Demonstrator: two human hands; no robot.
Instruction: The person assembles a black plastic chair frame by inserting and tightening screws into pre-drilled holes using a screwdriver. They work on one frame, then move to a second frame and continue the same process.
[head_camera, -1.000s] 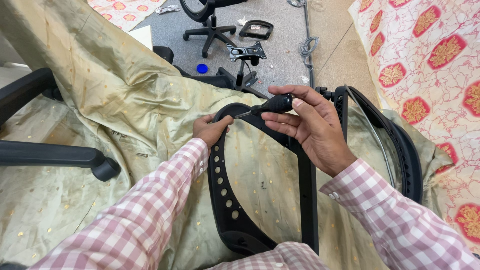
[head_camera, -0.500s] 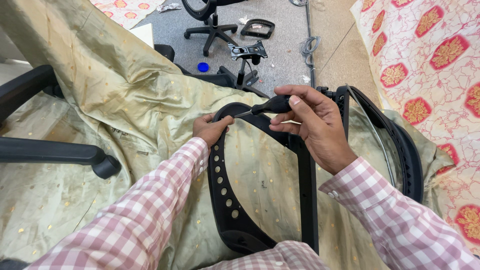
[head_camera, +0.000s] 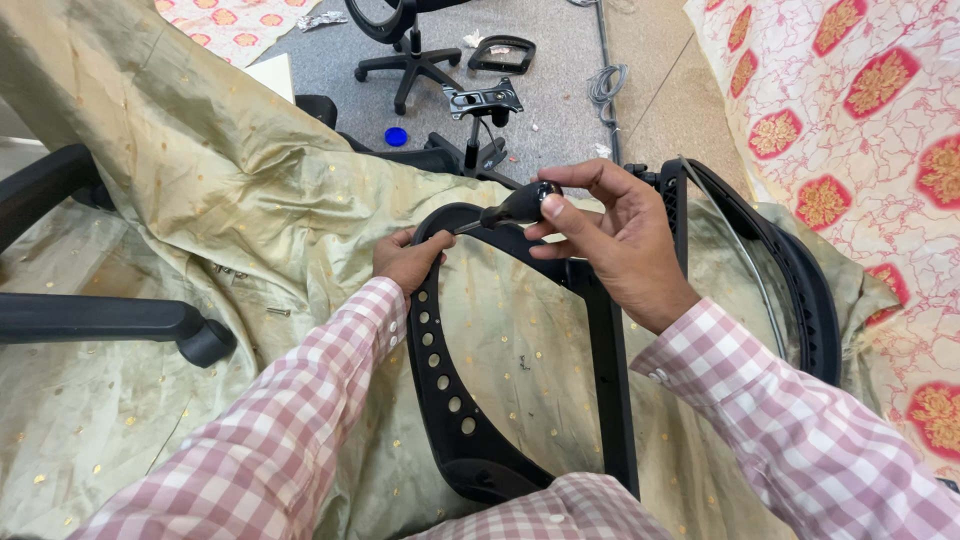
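Right hand (head_camera: 610, 240) holds screwdriver (head_camera: 515, 208) over cloth-draped table (head_camera: 150, 180).

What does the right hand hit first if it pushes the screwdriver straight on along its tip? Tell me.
Likely the left hand, gripping the black plastic chair frame just past the black-handled screwdriver held by the right hand; depth is unclear.

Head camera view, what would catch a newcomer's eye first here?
In the middle, the right hand holds a black-handled screwdriver pointed at the top of a curved black chair frame, which the left hand grips. The frame lies on crumpled olive-gold cloth spread across the scene. Beyond it, on the grey floor, stands a wheeled chair base among loose chair parts.
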